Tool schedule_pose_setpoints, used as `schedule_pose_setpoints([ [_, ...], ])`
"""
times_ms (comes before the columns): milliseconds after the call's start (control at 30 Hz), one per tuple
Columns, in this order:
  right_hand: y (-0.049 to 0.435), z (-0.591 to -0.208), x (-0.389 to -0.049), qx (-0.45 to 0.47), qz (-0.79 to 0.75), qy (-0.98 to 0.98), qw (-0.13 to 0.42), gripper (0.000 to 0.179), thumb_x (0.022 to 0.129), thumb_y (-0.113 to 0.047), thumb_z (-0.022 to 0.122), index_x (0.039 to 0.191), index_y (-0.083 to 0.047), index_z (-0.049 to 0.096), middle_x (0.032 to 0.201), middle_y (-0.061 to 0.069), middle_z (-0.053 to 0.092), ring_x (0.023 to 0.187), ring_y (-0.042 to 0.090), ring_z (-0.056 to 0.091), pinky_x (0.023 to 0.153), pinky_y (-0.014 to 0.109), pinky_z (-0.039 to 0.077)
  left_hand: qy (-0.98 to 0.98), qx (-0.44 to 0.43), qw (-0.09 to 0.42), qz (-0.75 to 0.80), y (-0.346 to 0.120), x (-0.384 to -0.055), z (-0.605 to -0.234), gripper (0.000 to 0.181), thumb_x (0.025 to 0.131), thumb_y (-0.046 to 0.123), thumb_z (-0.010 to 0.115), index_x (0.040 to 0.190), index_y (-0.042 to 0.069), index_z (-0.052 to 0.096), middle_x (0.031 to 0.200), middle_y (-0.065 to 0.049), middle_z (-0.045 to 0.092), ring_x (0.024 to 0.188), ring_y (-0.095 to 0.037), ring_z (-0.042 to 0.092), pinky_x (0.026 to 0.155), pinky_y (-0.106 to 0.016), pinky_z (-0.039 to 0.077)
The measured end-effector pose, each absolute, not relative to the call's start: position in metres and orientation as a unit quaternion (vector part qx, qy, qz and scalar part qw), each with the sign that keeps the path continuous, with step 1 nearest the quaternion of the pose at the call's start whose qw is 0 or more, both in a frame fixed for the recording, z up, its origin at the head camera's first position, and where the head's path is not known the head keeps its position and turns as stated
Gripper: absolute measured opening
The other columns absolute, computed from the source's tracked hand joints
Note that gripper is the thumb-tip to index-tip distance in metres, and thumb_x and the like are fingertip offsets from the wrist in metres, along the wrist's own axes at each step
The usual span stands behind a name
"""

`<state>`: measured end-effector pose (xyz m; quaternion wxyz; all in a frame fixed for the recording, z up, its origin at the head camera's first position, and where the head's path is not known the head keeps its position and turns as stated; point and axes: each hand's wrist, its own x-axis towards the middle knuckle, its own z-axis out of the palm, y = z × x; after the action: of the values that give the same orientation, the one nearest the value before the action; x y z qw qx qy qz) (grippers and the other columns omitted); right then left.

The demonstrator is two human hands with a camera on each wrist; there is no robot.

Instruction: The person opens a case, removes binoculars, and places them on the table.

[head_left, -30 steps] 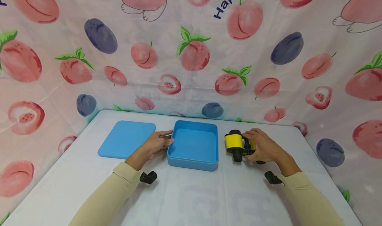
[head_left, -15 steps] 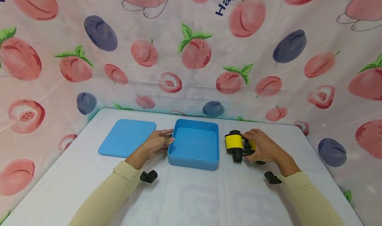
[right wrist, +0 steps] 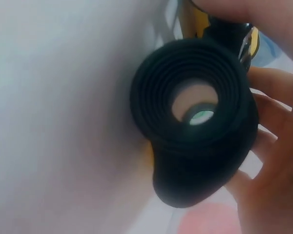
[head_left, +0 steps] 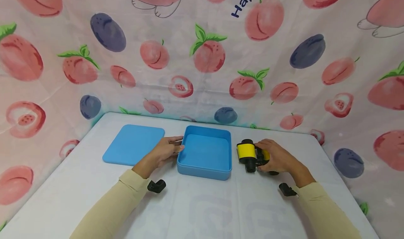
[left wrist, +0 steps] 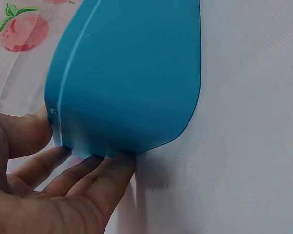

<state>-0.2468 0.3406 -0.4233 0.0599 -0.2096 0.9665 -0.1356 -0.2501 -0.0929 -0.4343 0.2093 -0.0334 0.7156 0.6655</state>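
Observation:
A blue box (head_left: 204, 176) without its cover stands in the middle of the table in the head view. My left hand (head_left: 164, 152) is at its left side; in the left wrist view the fingertips touch the side wall and the thumb lies against the rim. To the right of the box my right hand (head_left: 277, 156) grips a pair of yellow and black binoculars (head_left: 247, 150) by the right barrel. One black eyepiece (right wrist: 193, 97) fills the middle of the right wrist view. The palm hides part of the right barrel in the head view.
A flat blue lid (head_left: 134, 144) lies left of the box, partly behind my left hand. The white table (head_left: 214, 211) ends at a fruit-printed cloth (head_left: 195, 63) behind. Small black wrist devices (head_left: 156, 186) stick out beside both sleeves.
The head view has tilted slightly. Both hands, the box, the lid and the binoculars keep their places on the table.

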Motion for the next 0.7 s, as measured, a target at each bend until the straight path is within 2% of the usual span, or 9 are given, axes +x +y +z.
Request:
schedule_pose_setpoints([
  [100, 0.344, -0.423, -0.245, -0.198, -0.151, 0.965, 0.078, 0.097, 0.074, -0.042, 0.093, 0.152, -0.004, 0.051, 0.161, 0.028, 0.041, 0.150, 0.052, 0.031, 0.115, 0.076, 0.033, 0.718, -0.029, 0.213, 0.662, -0.090, -0.251, -0.432, 0.061, 0.106, 0.007, 0.057, 0.163, 0.007, 0.034, 0.168, -0.020, 0.035, 0.153, -0.040, 0.039, 0.120, -0.057, 0.040],
  [267, 0.348, -0.416, -0.242, -0.198, -0.207, 0.952, 0.104, 0.110, 0.071, -0.036, 0.096, 0.159, -0.004, 0.039, 0.167, 0.028, 0.030, 0.157, 0.055, 0.009, 0.119, 0.082, 0.008, 0.754, -0.017, 0.209, 0.623, -0.089, -0.248, -0.429, 0.062, 0.106, 0.011, 0.058, 0.163, 0.005, 0.034, 0.167, -0.022, 0.036, 0.153, -0.042, 0.040, 0.118, -0.059, 0.042],
  [333, 0.348, -0.407, -0.240, -0.196, -0.216, 0.951, 0.104, 0.111, 0.073, -0.036, 0.095, 0.161, -0.005, 0.034, 0.169, 0.026, 0.028, 0.158, 0.054, 0.004, 0.120, 0.082, 0.001, 0.789, -0.002, 0.194, 0.583, -0.090, -0.246, -0.425, 0.061, 0.107, 0.019, 0.059, 0.162, 0.006, 0.036, 0.166, -0.023, 0.039, 0.152, -0.043, 0.042, 0.117, -0.059, 0.044],
  [433, 0.341, -0.392, -0.238, -0.188, -0.197, 0.959, 0.081, 0.108, 0.082, -0.044, 0.087, 0.165, -0.009, 0.029, 0.171, 0.024, 0.024, 0.159, 0.053, 0.001, 0.119, 0.082, -0.003, 0.858, 0.032, 0.146, 0.492, -0.094, -0.245, -0.411, 0.064, 0.107, 0.036, 0.059, 0.161, 0.010, 0.039, 0.165, -0.021, 0.041, 0.152, -0.044, 0.041, 0.118, -0.062, 0.043],
  [500, 0.330, -0.381, -0.237, -0.177, -0.171, 0.968, 0.059, 0.105, 0.087, -0.052, 0.080, 0.167, -0.012, 0.024, 0.173, 0.022, 0.019, 0.160, 0.051, 0.000, 0.119, 0.082, -0.005, 0.902, 0.071, 0.097, 0.415, -0.096, -0.245, -0.396, 0.070, 0.106, 0.047, 0.056, 0.163, 0.011, 0.037, 0.168, -0.022, 0.036, 0.155, -0.049, 0.032, 0.120, -0.070, 0.034],
  [600, 0.313, -0.367, -0.234, -0.162, -0.129, 0.978, 0.027, 0.103, 0.092, -0.060, 0.069, 0.169, -0.017, 0.015, 0.176, 0.020, 0.011, 0.161, 0.049, -0.004, 0.119, 0.082, -0.008, 0.949, 0.102, 0.038, 0.294, -0.092, -0.246, -0.372, 0.080, 0.103, 0.063, 0.050, 0.167, 0.022, 0.026, 0.174, -0.019, 0.019, 0.160, -0.053, 0.012, 0.119, -0.082, 0.017],
  [700, 0.298, -0.356, -0.234, -0.153, -0.102, 0.983, 0.005, 0.101, 0.095, -0.064, 0.063, 0.170, -0.021, 0.011, 0.177, 0.018, 0.005, 0.162, 0.047, -0.007, 0.119, 0.082, -0.011, 0.972, 0.093, 0.036, 0.215, -0.084, -0.246, -0.350, 0.089, 0.097, 0.078, 0.042, 0.169, 0.034, 0.012, 0.178, -0.013, 0.000, 0.161, -0.052, -0.007, 0.115, -0.089, 0.005],
])
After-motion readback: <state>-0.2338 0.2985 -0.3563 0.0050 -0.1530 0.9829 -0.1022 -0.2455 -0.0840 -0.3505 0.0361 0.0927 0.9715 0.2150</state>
